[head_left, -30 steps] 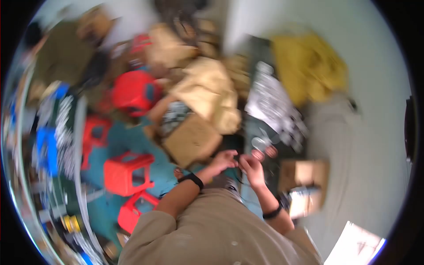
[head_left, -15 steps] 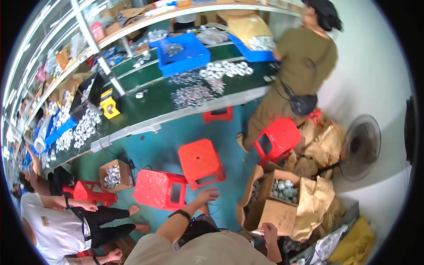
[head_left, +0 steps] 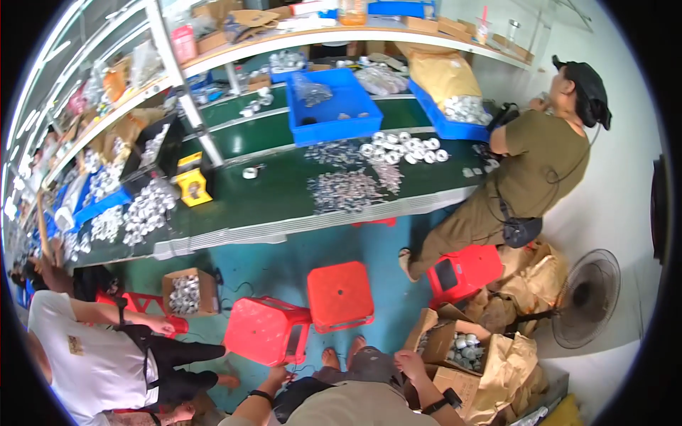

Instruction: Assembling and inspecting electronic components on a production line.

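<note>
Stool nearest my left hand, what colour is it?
Red; the stool shows best in the head view.

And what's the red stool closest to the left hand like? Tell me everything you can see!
The red stool looks like shiny plastic. Its seat is squarish with rounded corners and pale shiny patches, and its right side has an opening. It stands upright on the blue-green floor. Another red stool is close by on its right. The left hand is very near; I can't tell if they touch.
</note>
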Tool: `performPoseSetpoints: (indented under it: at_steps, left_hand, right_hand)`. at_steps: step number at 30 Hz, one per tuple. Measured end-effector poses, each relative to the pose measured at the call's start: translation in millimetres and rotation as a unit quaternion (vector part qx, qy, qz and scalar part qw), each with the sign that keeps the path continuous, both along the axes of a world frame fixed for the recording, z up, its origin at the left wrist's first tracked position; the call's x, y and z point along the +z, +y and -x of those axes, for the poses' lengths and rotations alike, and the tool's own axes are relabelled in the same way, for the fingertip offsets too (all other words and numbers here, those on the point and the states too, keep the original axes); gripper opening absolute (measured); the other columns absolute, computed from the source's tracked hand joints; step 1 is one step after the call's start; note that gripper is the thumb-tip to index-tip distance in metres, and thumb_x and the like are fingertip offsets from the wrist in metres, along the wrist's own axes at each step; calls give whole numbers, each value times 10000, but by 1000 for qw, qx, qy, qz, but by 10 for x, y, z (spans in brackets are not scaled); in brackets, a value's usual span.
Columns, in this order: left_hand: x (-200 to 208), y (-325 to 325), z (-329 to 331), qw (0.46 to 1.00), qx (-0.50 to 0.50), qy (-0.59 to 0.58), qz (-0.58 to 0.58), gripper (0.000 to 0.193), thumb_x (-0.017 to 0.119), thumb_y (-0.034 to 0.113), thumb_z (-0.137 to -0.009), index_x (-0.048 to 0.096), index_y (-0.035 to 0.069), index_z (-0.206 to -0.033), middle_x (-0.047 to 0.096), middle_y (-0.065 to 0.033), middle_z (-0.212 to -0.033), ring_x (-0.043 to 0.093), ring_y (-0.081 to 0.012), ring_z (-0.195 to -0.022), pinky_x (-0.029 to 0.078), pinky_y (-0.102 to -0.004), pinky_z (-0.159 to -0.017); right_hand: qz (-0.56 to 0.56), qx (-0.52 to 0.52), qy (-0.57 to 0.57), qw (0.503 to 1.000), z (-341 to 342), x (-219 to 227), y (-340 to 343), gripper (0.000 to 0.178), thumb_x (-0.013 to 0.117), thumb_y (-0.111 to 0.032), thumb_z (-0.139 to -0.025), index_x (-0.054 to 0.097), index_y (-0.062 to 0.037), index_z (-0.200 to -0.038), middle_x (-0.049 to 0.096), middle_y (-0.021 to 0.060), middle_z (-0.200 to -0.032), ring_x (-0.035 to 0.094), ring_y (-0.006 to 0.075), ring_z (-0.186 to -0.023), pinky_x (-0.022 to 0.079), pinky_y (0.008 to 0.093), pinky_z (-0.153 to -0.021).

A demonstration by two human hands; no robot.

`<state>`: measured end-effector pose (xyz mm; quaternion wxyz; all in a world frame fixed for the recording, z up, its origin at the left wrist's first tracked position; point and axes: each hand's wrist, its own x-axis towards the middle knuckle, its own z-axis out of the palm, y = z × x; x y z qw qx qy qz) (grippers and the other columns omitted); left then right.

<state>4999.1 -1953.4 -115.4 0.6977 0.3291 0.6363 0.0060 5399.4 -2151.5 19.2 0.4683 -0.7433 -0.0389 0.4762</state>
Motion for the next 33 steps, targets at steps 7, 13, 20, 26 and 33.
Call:
performPoseSetpoints:
  at_steps: [7, 13, 20, 26, 33]
  left_hand:
    - [737, 605, -202, 992, 109, 11, -59, 481, 315, 72, -883, 336, 7, -1359, 656, -205, -879, 681, -298, -783, 542, -373, -633]
    - [816, 838, -740, 988, 79, -13, -131, 503, 377, 27, -868, 334, 71, -1367, 666, -175, -917, 654, -249, -749, 522, -333, -639]
    - [864, 1316, -1115, 989, 57, -45, -132, 458, 538, 35, -849, 429, 62, -1293, 645, -107, -861, 620, -171, -685, 503, -278, -549]
    - [1103, 2024, -1851, 978, -26, -98, -183, 424, 575, 68, -832, 469, 23, -1241, 617, -103, -906, 594, -164, -731, 493, -283, -585]
    - [1284, 3196, -2658, 927, -32, -112, -357, 338, 617, 128, -823, 569, 13, -1138, 630, -64, -793, 574, -118, -662, 480, -254, -582]
  right_hand:
    - [75, 40, 148, 985, -514, -753, 39, 166, 603, -199, -874, 617, -42, -928, 612, 39, -759, 598, 157, -670, 503, 273, -609]
    - [8, -114, 280, 953, -1125, -1830, -805, 71, 541, -131, -903, 595, -87, -891, 607, 14, -756, 615, 148, -674, 529, 285, -626]
    - [139, -136, 154, 969, -1019, -733, -402, 101, 520, -96, -905, 542, -99, -806, 539, 7, -696, 571, 134, -629, 495, 257, -555]
    - [-13, -234, 258, 937, -902, -1079, -471, 48, 514, -29, -879, 556, -52, -875, 556, 42, -713, 569, 146, -592, 462, 232, -483]
    - [15, -95, 18, 995, -643, -568, 910, 127, 570, -124, -886, 577, -5, -930, 599, 77, -774, 600, 176, -631, 508, 257, -569]
